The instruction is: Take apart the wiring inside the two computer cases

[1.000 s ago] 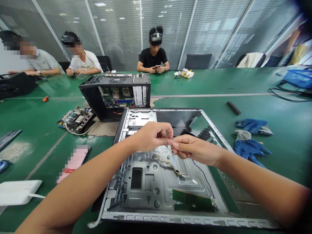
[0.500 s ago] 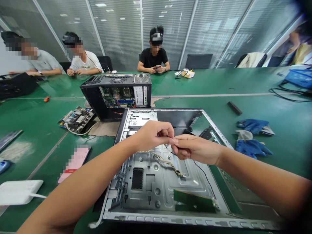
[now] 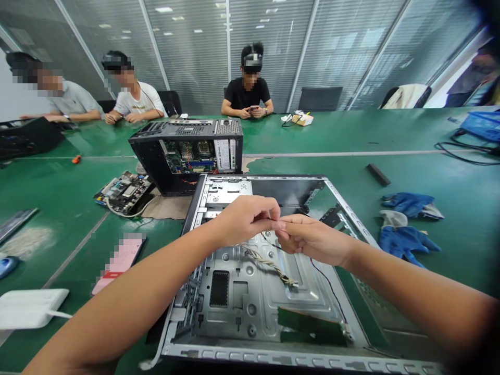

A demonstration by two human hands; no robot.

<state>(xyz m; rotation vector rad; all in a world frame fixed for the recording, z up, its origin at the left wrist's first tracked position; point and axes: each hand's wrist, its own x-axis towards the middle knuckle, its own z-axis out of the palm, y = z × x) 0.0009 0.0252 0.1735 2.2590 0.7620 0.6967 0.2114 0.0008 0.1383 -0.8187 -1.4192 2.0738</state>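
Note:
Above an open computer case [image 3: 265, 291] lying on its side, my left hand [image 3: 253, 219] and my right hand [image 3: 312, 234] meet fingertip to fingertip. Both are closed in a pinch on a thin dark cable [image 3: 330, 281]; the fingers hide most of the pinched part. The cable runs from under my right hand down to a small connector at the case's lower right. A twisted beige cable bundle [image 3: 271, 265] lies on the metal panel beneath my hands. Near the front rim, a dark green patch [image 3: 312, 325] shows inside the case.
Behind stands a second computer case [image 3: 187, 156] with its board exposed. A motherboard [image 3: 127, 190] lies left of it, a pink phone [image 3: 121, 263] nearer. Blue gloves [image 3: 406, 239] and a dark bar [image 3: 378, 174] lie right. Several people sit or stand across the table.
My hands stay joined in almost the same place, with the fingers shifted only slightly. The view has moved a little.

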